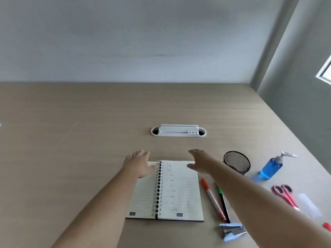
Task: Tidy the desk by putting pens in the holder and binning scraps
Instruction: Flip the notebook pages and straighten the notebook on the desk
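Markers, one red-capped (212, 197) and one green-capped (223, 203), lie side by side on the bench (71, 140) right of the spiral notebook (179, 190), near the mesh pen holder (236, 162). Light, stiff, smooth-barrelled; pinch mid-barrel. Left hand (138, 162) and right hand (198, 161) hover spread, empty.

"AIG" at the foot of both notebook (180, 190) pages; handwriting seemingly illegible.

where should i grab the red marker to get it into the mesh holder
Pinch the white barrel mid-length on the red marker, coming from its left side: it lies flat, the green marker sits close on its right, and the mesh holder is just beyond.
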